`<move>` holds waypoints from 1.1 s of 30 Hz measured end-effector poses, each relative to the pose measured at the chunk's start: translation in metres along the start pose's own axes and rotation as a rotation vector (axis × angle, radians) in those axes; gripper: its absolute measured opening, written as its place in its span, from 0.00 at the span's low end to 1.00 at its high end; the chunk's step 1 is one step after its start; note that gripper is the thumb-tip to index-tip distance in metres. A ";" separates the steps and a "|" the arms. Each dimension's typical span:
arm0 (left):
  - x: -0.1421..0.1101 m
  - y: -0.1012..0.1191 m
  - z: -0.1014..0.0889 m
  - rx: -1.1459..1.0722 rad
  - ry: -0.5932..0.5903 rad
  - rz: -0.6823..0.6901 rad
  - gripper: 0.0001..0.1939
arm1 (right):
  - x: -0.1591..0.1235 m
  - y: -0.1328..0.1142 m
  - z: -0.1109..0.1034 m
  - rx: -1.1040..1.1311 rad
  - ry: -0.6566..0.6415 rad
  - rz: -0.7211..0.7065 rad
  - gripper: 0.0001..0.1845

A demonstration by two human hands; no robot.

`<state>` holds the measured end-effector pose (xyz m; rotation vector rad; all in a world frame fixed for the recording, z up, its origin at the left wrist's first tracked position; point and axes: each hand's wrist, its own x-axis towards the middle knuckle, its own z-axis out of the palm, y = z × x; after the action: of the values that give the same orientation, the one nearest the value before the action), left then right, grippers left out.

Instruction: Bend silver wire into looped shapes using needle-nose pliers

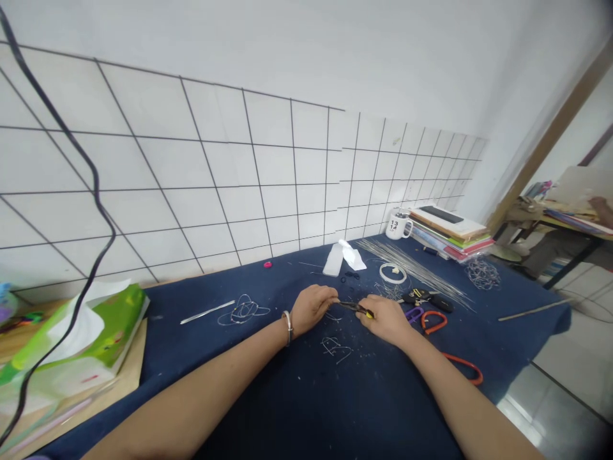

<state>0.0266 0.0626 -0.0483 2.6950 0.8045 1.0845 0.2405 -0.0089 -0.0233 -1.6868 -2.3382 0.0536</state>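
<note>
My right hand [384,319] is wrapped round pliers [365,311] with dark and yellow handles, their jaws pointing left. My left hand [312,308], with a silver bangle at the wrist, is closed in a pinch right at the jaws' tip. A thin wire [334,317] curves out below its fingers; how it sits in the pinch is too small to see. Just below both hands a loose tangle of wire [335,348] lies on the dark blue cloth [306,409]. Another bent wire piece [244,310] rests left of my left hand.
Long straight wires [416,271] and a white ring-shaped coil [393,273] lie beyond my right hand. Orange-handled tools [434,322] sit to its right. A white mug [399,225] and stacked books [450,230] stand behind. Left is a green tissue pack [110,332]. A black cable [98,191] hangs nearby.
</note>
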 end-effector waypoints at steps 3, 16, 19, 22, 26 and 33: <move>0.000 -0.001 0.000 0.007 0.009 0.016 0.11 | 0.000 -0.001 0.000 0.012 -0.018 0.006 0.12; -0.002 -0.004 -0.001 -0.007 0.017 0.056 0.11 | 0.002 0.000 0.000 0.049 -0.048 0.005 0.13; -0.001 -0.003 -0.002 -0.024 0.013 0.043 0.11 | 0.002 0.000 0.000 0.047 -0.047 0.018 0.14; -0.001 -0.001 -0.002 -0.031 0.013 0.032 0.11 | 0.001 0.000 0.000 0.046 -0.043 0.033 0.14; -0.002 -0.001 -0.002 -0.024 0.011 0.042 0.11 | 0.001 -0.001 -0.001 0.043 -0.052 0.040 0.14; -0.001 -0.003 -0.002 -0.024 0.006 0.013 0.12 | 0.001 -0.002 -0.003 0.033 -0.063 0.046 0.14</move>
<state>0.0232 0.0643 -0.0483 2.6822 0.7705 1.0990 0.2394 -0.0088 -0.0197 -1.7472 -2.3296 0.1559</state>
